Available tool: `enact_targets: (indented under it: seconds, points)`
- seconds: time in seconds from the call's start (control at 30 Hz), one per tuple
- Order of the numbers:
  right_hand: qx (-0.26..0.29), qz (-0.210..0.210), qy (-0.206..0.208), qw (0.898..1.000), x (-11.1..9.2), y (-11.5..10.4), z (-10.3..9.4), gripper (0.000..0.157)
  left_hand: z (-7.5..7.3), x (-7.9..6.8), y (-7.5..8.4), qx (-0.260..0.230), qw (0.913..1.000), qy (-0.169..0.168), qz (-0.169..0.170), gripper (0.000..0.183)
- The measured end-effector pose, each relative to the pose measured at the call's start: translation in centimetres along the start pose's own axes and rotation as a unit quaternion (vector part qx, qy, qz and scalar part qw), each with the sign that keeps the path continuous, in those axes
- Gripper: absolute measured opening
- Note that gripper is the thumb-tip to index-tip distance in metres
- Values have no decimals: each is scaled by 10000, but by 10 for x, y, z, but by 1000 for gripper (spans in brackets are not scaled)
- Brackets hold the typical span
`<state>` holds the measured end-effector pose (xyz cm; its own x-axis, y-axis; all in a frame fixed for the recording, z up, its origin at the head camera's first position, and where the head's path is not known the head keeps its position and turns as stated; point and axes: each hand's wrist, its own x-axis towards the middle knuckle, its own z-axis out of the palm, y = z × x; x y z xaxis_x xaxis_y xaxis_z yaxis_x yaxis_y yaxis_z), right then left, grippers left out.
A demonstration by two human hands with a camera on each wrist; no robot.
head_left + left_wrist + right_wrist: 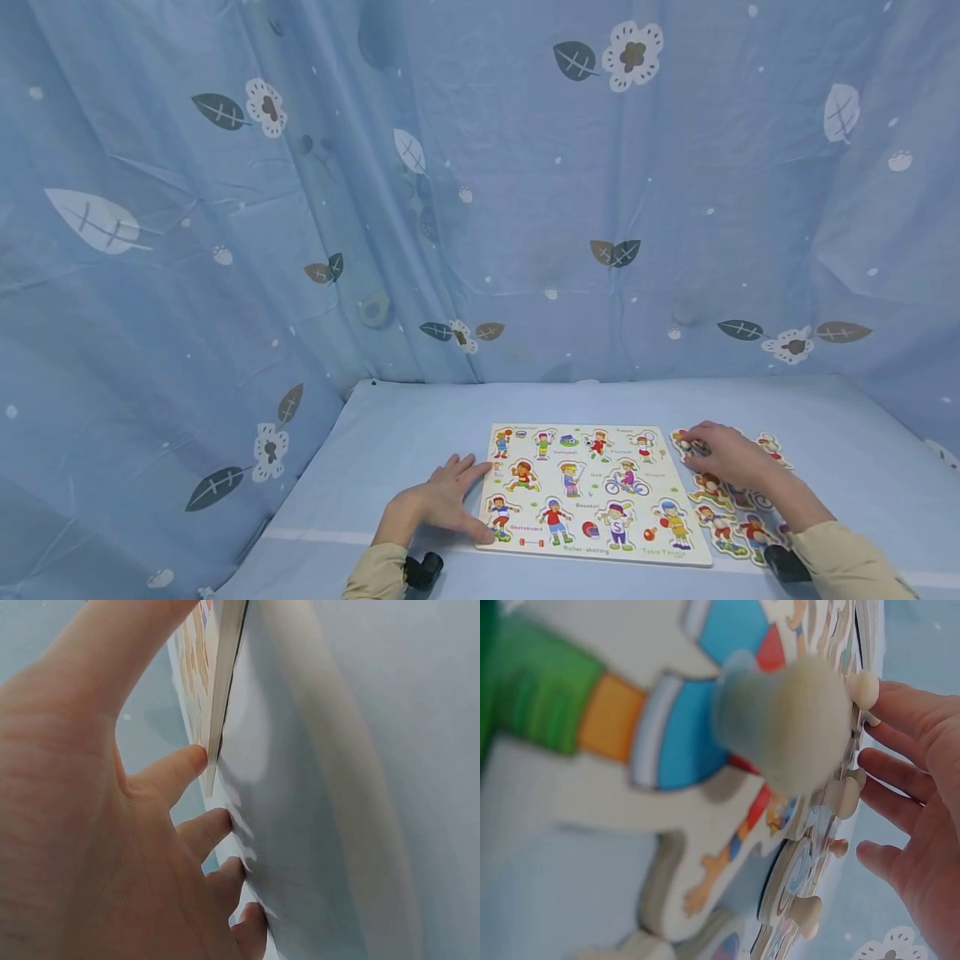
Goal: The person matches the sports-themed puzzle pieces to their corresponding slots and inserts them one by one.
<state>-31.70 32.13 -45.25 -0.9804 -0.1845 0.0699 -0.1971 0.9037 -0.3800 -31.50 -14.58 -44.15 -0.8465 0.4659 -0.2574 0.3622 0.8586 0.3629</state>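
Observation:
A wooden sports puzzle board (540, 497) with printed figures lies on the table in the head view. My left hand (442, 497) rests at its left side with fingers spread. The index fingertip touches the edge, and the thumb reaches the near left corner. In the left wrist view, the other fingers (206, 834) extend past the edge of the board (223, 682). My right hand (731, 457) is over the loose pieces to the board's right. Its thumb and index finger pinch the pale knob (865, 690) of a puzzle piece (681, 442).
Several knobbed puzzle pieces (722, 532) lie crowded to the right of the board, some behind my right forearm. One piece (772, 450) lies beyond my right hand. A blue patterned curtain (525, 208) hangs behind the pale blue table (420, 417).

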Motion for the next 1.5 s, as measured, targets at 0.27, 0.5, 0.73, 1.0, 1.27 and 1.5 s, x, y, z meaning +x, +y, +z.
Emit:
enact_targets:
  seconds: [0.27,0.5,0.73,1.0,1.27,1.5]
  points:
    - [-23,5,-18,10000,1,-4,-3,49,-2,-2,1,-37,10000,2,-79,105]
    - [-89,10,5,10000,4,-6,-4,50,-2,-2,1,-48,9999,-5,-95,105]
    - [-98,-187,6,9998,9,-13,-8,48,-1,0,1,46,9998,15,-200,105]
    - [-97,-350,64,9993,13,-26,-8,45,-1,0,2,101,9997,-4,-244,106]
    - [-49,-494,-2,9988,20,-41,-3,40,-1,1,1,50,9997,-27,-227,105]
    - [-3,-474,-198,9987,26,-55,-4,41,-1,0,2,38,9998,-22,-192,104]
